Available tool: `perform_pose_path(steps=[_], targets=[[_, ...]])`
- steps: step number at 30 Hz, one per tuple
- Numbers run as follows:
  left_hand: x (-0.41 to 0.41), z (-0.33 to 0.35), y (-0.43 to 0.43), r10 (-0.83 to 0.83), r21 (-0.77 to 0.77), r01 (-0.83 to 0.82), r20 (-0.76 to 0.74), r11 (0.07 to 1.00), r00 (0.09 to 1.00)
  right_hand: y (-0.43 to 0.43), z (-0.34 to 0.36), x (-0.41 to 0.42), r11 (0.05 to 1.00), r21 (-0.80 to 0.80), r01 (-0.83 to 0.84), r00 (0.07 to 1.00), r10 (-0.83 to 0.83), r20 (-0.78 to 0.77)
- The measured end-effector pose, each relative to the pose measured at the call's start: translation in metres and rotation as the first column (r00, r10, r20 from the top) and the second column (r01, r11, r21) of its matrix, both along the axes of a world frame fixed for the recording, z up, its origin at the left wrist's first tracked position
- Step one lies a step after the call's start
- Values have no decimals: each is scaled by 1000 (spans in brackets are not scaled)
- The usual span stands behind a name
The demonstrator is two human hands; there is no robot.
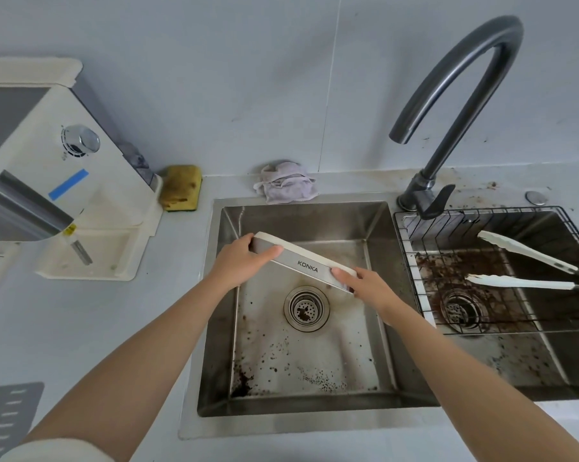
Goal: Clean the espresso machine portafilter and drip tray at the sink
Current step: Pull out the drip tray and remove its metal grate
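Over the left sink basin (374,228) I hold the cream drip tray (306,260), marked KONKA on its grey front, tilted down to the right. My left hand (244,258) grips its left end, thumb across the front. My right hand (364,285) grips its right end. The basin floor under it is spotted with coffee grounds around the drain (306,308). The grey slotted tray grate (4,418) lies on the counter at bottom left. No portafilter is visible.
The cream espresso machine (58,181) stands at left, a yellow sponge (180,187) and a crumpled cloth (286,182) behind the sink. A dark faucet (458,95) arches at right. The right basin holds a wire rack (481,271), white tongs (528,258) and grounds.
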State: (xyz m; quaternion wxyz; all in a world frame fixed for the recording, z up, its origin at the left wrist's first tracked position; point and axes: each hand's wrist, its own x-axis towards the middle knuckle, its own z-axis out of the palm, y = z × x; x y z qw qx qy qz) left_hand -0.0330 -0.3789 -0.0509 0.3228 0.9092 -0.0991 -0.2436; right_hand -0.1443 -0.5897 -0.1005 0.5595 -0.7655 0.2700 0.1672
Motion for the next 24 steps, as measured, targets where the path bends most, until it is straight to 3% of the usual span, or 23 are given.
perform_pose_path(steps=[12, 24], targets=[[8, -2, -9, 23, 348, -34, 36, 937, 999, 9, 0, 4, 1000, 27, 13, 983, -8, -181], [0, 3, -10, -28, 499, 3, 42, 867, 999, 19, 10, 4, 989, -53, -136, 949, 114, -293]])
